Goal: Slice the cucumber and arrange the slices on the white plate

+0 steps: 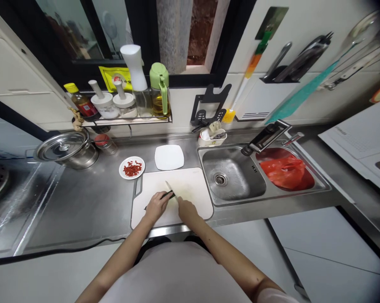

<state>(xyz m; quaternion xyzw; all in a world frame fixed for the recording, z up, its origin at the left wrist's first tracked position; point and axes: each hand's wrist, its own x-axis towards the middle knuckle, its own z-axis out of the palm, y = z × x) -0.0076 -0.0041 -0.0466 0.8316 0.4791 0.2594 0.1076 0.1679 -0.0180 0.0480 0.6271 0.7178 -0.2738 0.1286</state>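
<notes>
A white cutting board (158, 179) lies in front of me on the steel counter. My left hand (156, 205) is closed on a thin dark green vegetable (168, 194), pressing it to the board. The vegetable's other end pokes out behind the hand, and its kind is too small to tell. In my right hand (188, 211) is a small knife (169, 186), its blade pointing away and to the left, across the vegetable's right end. Beyond the board sit a white square plate (169, 157) and a small round plate (123, 174) with chopped red pieces (132, 168).
To the right is a double sink (240, 179) with a black faucet (262, 138) and a red plastic bag (285, 171). A lidded pot (82, 155) and a red-capped jar (105, 145) stand at the left. A rack (127, 121) above holds bottles and seasoning jars.
</notes>
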